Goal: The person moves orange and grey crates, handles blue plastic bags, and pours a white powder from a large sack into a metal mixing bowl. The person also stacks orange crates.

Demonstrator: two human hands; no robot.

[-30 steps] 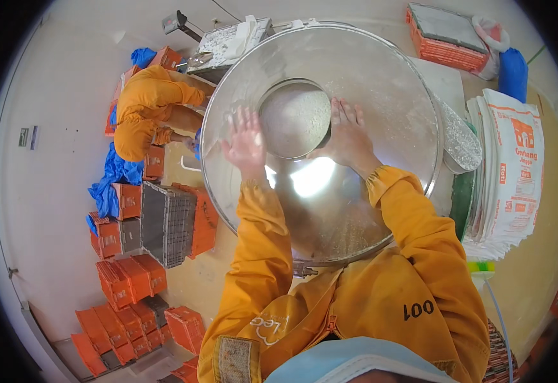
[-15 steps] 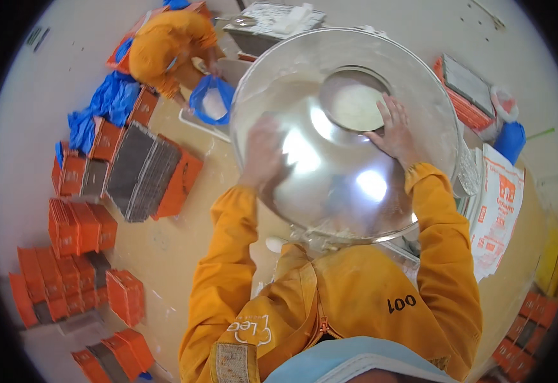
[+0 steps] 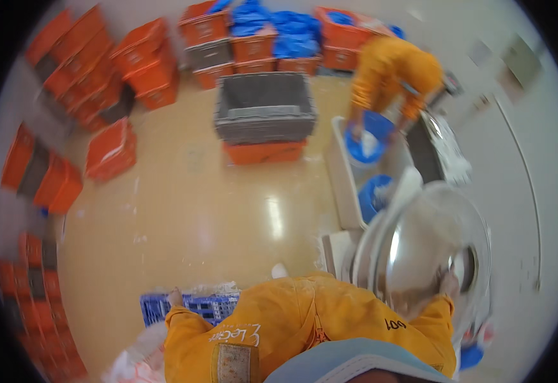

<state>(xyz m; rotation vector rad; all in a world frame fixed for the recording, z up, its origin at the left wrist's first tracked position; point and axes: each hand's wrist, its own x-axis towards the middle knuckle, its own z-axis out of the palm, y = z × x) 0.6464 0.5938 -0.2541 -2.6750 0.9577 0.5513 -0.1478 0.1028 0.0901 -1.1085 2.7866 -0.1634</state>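
Note:
At the lower right, my right hand (image 3: 449,283) rests on a large shiny metal dome (image 3: 416,255), beside the round opening (image 3: 468,268) in its top. Its fingers are blurred but look stretched out toward that opening. On the far left of my body, my left hand (image 3: 175,297) hangs low in front of the sleeve. It appears small and smeared, right by the end of a blue plastic pallet (image 3: 212,307). Whether those fingers are closed does not show, and nothing is visible in them.
Orange crates (image 3: 151,57) stand stacked along the walls. A grey crate (image 3: 266,127) sits on an orange one on the tan floor. At the upper right, a co-worker (image 3: 397,67) bends over a white tub (image 3: 343,172) with a blue-lined container. A white-and-red bag (image 3: 135,357) lies lower left.
My view has swung left, so the metal dome now sits at the lower right. My left hand has come off the dome and out to the left; the right hand stays on it.

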